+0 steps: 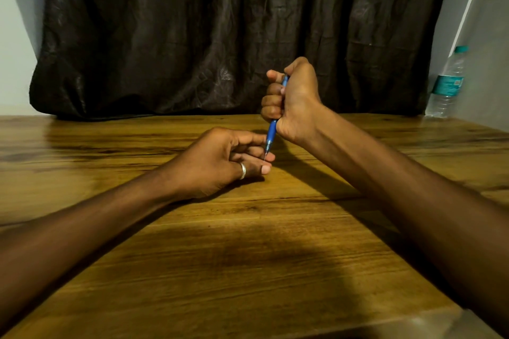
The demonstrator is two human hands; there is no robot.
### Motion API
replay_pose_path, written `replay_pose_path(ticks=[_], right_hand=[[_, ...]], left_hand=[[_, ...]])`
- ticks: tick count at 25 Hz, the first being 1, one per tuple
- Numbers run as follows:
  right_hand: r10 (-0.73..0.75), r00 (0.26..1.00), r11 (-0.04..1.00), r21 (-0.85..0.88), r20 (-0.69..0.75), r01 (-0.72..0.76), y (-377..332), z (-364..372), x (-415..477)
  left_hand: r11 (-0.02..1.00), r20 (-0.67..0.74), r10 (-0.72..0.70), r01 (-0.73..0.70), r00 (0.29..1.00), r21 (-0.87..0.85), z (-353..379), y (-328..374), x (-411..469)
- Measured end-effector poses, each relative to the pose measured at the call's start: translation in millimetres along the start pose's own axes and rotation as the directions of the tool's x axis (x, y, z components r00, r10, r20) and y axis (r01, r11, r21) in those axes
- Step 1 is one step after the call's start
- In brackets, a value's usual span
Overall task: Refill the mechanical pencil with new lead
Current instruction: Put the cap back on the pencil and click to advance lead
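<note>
1. Right hand point(294, 99): raised above the table, closed in a fist round the mechanical pencil point(272, 132), with the thumb laid over the upper end.
2. Mechanical pencil: blue, held nearly upright with the tip downward; mostly hidden inside the fist, with the lower grip section and the cone below it exposed.
3. Lead point(265, 155): a thin dark line projecting from the pencil tip and ending at the fingers of the left hand.
4. Left hand point(220, 162): resting on the table just left of the pencil tip, fingers half curled and gathered toward the thumb. Forefinger reaching to the pencil's grip section. Cannot be told whether the lead is pinched or merely touched.
5. Ring point(242, 170): silver band on the nearest digit of the left hand.
6. Table point(248, 256): brown wood grain, with both forearms stretched across it.
7. Curtain point(220, 36): dark creased fabric hanging behind the far edge.
8. Water bottle point(447, 85): clear plastic with a teal label and cap, upright at the far right corner, well apart from both hands.
</note>
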State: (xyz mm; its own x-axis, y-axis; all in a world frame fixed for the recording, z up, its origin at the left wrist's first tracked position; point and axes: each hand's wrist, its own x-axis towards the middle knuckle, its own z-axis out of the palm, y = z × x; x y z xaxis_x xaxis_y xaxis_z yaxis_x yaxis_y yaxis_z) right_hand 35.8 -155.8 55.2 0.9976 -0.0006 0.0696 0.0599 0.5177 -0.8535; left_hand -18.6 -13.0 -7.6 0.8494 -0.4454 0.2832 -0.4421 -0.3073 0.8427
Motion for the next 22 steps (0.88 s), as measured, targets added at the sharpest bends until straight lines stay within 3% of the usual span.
replay_pose_path(ticks=[13,18,22], right_hand=[[0.010,1.000,1.000,0.016,-0.006,-0.010,1.7,3.2,-1.6],[0.020,1.000,1.000,0.021,-0.003,-0.020,3.7,3.7,-3.5],[0.021,1.000,0.999,0.044,0.016,-0.022,1.8,2.5,-4.5]], left_hand=[[0.984,-0.114,0.132,-0.116,0.985,0.136,-4.1,2.0,-3.2],[0.976,-0.124,0.140,-0.116,0.982,0.183,-3.7,2.0,-3.9],[0.992,-0.134,0.077,-0.062,0.988,0.110,-4.4,3.4,-2.5]])
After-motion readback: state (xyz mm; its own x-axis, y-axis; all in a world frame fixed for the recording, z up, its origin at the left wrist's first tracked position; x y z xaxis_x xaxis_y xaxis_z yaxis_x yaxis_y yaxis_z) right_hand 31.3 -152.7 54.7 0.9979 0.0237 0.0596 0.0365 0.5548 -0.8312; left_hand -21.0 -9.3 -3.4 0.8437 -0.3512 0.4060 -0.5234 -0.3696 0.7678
